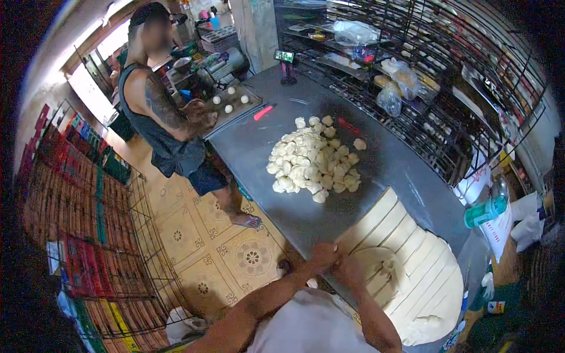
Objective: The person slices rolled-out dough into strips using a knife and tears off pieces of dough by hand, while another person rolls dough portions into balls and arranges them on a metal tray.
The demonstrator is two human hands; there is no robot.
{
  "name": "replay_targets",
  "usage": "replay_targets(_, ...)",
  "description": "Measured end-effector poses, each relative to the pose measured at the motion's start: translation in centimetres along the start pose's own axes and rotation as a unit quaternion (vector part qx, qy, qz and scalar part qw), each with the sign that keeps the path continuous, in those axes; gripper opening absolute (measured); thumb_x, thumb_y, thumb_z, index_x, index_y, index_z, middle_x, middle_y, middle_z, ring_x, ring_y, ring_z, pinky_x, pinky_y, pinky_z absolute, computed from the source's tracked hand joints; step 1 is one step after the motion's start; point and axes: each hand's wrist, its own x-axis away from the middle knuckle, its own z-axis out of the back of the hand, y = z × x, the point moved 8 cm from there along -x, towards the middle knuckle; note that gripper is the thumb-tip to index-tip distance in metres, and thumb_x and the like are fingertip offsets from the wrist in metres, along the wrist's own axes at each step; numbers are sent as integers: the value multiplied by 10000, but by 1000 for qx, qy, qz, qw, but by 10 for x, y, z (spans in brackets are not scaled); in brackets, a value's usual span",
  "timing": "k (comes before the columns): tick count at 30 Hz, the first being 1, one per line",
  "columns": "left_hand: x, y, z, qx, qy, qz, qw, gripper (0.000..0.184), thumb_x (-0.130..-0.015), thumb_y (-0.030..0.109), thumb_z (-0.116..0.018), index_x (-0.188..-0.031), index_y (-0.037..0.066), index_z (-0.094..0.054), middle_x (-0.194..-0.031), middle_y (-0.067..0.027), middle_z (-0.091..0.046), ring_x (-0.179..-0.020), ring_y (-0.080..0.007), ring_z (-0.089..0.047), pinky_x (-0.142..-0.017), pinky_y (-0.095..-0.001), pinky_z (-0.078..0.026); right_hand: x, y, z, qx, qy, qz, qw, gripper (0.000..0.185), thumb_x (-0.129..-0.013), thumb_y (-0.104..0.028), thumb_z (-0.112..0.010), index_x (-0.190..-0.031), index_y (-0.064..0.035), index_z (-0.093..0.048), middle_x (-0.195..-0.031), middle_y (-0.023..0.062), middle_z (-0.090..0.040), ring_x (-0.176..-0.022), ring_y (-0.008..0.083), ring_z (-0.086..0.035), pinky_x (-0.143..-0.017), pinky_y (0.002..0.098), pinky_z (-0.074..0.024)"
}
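Observation:
A large flat sheet of pale dough point(424, 276), cut into long strips, lies on the dark tabletop point(259, 153) at the near right. My left hand point(323, 256) and my right hand point(350, 270) are close together at the sheet's left edge, by the table's near edge. Their fingers curl at the dough, but what they hold is too small to make out. Farther up the table is a heap of small dough pieces point(312, 156). A red-handled tool point(265, 112) and another red item point(348, 125) lie beside the heap.
A co-worker point(159, 100) stands at the table's far left, hands over a tray point(238, 109) with several dough balls. A phone on a stand point(285, 62) is at the back. Metal racks point(365, 76) line the right; stacked crates point(76, 206) stand left. A green-capped container point(485, 212) is at right.

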Motion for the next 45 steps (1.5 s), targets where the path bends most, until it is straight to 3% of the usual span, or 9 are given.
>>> replay_targets(4,16,4,16,20,29,-66,997,241,-1022,306,-552,-997,119,-704,-936,-108,-698,-709,-303,-623,-610,-469,-499,24,-17,13,-142,103,202,963,301,-1005,-95,-495,-1289,-48,-583,-973,75,-666,-730,219,-575,-646,362,-499)
replay_targets(11,-48,32,154,209,237,-148,937,560,-927,244,-640,-1422,11,-518,-1263,-210,-645,-1113,-357,-605,-1016,-450,-473,-33,14,15,-48,101,191,975,396,-963,-158,-581,-1342,-44,-566,-995,118,-684,-795,271,-622,-670,399,-517)
replay_targets(25,-6,10,9,208,-68,83,972,421,-923,362,-691,-1202,47,-692,-969,-174,-737,-846,-326,-676,-773,-436,-537,-32,69,-25,-5,152,156,976,357,-915,-251,-707,-1226,-93,-630,-1027,91,-700,-928,221,-667,-831,364,-512)
replay_targets(29,-22,5,23,132,1,57,990,493,-951,444,-560,-956,-19,-730,-841,-162,-736,-712,-338,-684,-661,-463,-525,-95,151,-97,-229,35,169,958,576,-835,-308,-764,-1330,-82,-575,-1055,156,-724,-940,356,-692,-765,452,-533)
replay_targets(35,-9,-2,1,226,34,131,965,448,-953,418,-563,-1072,12,-710,-825,-162,-722,-682,-340,-665,-651,-453,-532,-26,61,-19,-5,125,145,981,422,-936,-245,-693,-1326,-122,-590,-1070,118,-703,-908,259,-642,-846,382,-512)
replay_targets(39,-86,-73,-56,99,60,126,985,507,-930,359,-629,-1315,28,-606,-870,-177,-706,-701,-359,-666,-685,-437,-558,-4,-35,9,90,-167,102,977,488,-952,-238,-651,-1403,-123,-500,-1170,141,-677,-936,295,-666,-851,387,-523)
replay_targets(42,-92,-43,66,445,300,-43,843,548,-896,298,-679,-1335,-10,-571,-958,-202,-694,-783,-367,-682,-692,-459,-550,-12,-12,22,64,-96,129,985,443,-981,-235,-589,-1397,-111,-504,-1185,128,-664,-963,279,-650,-855,373,-516)
replay_targets(44,-81,-10,100,215,47,-120,968,681,-859,338,-691,-1441,24,-527,-1380,-220,-593,-1185,-372,-580,-1026,-442,-471,-37,0,24,39,-40,167,984,407,-1009,-233,-527,-1392,-98,-508,-1200,115,-650,-990,264,-634,-858,360,-508)
replay_targets(45,-86,-15,78,262,-208,-90,938,676,-852,326,-710,-1430,21,-534,-1398,-218,-583,-1193,-361,-580,-1049,-437,-458,-33,11,20,26,-12,184,982,393,-1023,-232,-496,-1390,-92,-510,-1208,109,-644,-1004,256,-626,-860,354,-504)
